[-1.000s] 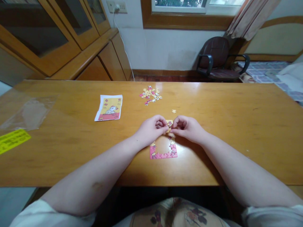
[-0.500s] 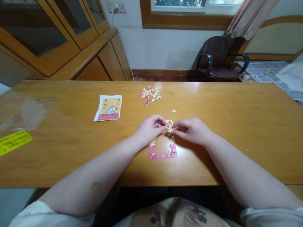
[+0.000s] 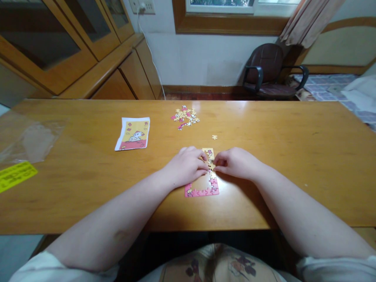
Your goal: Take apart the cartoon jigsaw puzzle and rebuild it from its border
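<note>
A partly joined jigsaw puzzle border (image 3: 202, 193) lies on the table, pink along its near edge and yellow higher up. At its right side, a yellow puzzle piece (image 3: 212, 167) is between my fingertips. My right hand (image 3: 235, 163) pinches this piece from the right, thumb and forefinger close together. From the left, my left hand (image 3: 189, 165) is bent over the frame with its curled fingertips against the same piece. That hand covers the left side of the border. One loose puzzle piece (image 3: 214, 137) lies just beyond my hands.
A pile of loose puzzle pieces (image 3: 185, 117) lies farther back on the wooden table (image 3: 282, 133). Left of it is a reference picture (image 3: 134, 134) of a white animal. Clear plastic wrapping (image 3: 38, 141) with a yellow label (image 3: 17, 176) sits at far left. An office chair (image 3: 268, 72) stands beyond.
Both hands have come slightly nearer, bringing the yellow piece down against the border's right side. My left hand has turned flatter over the puzzle and hides more of its left edge.
</note>
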A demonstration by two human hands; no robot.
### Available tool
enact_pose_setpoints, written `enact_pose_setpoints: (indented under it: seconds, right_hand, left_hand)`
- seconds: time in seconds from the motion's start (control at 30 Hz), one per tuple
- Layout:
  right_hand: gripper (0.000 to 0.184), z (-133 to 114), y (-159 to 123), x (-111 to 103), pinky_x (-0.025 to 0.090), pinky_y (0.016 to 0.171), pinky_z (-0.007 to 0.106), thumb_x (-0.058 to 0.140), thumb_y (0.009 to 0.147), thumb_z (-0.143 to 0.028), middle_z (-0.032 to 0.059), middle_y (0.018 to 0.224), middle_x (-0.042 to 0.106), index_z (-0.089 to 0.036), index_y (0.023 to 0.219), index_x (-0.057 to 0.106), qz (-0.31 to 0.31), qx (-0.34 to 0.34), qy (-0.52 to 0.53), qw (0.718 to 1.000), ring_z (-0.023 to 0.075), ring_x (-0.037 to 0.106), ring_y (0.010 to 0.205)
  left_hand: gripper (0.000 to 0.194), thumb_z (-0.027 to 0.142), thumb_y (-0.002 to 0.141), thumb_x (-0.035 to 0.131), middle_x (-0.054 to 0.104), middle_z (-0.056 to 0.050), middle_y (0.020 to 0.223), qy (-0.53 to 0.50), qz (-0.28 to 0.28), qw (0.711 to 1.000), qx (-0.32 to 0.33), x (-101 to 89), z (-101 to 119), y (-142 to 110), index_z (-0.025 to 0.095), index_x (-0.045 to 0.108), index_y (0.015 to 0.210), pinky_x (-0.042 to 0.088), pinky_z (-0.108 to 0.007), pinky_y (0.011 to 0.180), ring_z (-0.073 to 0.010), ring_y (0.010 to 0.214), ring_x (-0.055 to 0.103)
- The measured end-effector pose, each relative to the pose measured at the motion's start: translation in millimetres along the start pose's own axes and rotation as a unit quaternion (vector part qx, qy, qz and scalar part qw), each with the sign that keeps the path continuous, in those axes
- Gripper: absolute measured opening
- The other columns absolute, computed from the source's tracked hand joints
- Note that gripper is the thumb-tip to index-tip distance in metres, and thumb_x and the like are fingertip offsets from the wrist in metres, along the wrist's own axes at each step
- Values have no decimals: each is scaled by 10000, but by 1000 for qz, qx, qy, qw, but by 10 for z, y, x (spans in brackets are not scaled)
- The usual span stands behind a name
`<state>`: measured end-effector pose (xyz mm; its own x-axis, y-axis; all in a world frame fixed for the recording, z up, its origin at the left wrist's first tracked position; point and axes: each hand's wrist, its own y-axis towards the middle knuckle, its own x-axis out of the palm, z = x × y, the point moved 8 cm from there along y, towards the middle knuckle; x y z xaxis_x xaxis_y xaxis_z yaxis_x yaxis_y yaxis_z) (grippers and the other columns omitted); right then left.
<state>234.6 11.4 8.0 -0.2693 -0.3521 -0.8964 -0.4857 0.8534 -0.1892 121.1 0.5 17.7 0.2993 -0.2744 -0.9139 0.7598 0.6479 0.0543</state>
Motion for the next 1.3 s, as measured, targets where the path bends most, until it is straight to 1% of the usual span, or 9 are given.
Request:
enact_pose_setpoints:
  seconds: [0.2,0.43,0.57,0.63,0.73,0.87,1.3]
  right_hand:
    - [132,-1,7,28,364,555,234,659,793,-294,7,745,732,-230,880,736,-33,11,-11,999,129,608,608]
    - [149,8,15,33,365,571,236,651,800,-314,13,775,738,-236,891,739,-35,13,-16,999,136,615,638]
    - [168,4,0,2,361,562,237,653,799,-329,15,765,736,-235,907,742,-31,13,-13,999,134,609,622]
    - [175,-11,-15,-31,361,560,238,638,811,-329,17,755,735,-234,908,748,-23,6,-13,1000,132,604,607]
    - [185,-56,-36,-64,370,568,239,601,828,-287,22,740,737,-231,904,760,-14,-21,-13,1000,133,606,604]
    - [209,-93,-50,-41,387,586,239,571,832,-252,35,763,747,-224,885,771,-26,-52,-7,998,141,624,631]
    - [237,-91,-35,-11,394,603,242,544,857,-252,50,808,754,-227,907,774,-35,-63,-13,997,150,640,672]
  left_hand:
    - [126,293,846,665,663,-13,1026,0,-2,1000,18,19,13,1,295,755,935,399,-376,866,-206,964,541]
    - [128,297,848,660,666,-12,1017,-1,-3,1000,15,18,23,6,287,757,931,402,-378,865,-208,963,544]
    - [129,296,850,656,667,-12,1002,0,-1,1000,15,15,23,7,286,757,929,406,-377,859,-206,951,546]
    - [129,292,850,655,668,-12,997,2,1,1000,16,10,24,6,285,757,929,407,-376,856,-204,945,547]
    - [132,291,853,649,669,-12,996,6,1,1000,18,4,30,5,282,756,929,410,-376,851,-205,940,550]
    - [142,294,854,645,670,-15,1000,5,-3,1000,17,4,38,5,277,756,941,414,-377,854,-208,943,554]
    - [171,308,870,618,668,-24,1015,13,-13,1000,16,27,23,3,281,751,976,419,-384,859,-213,954,553]
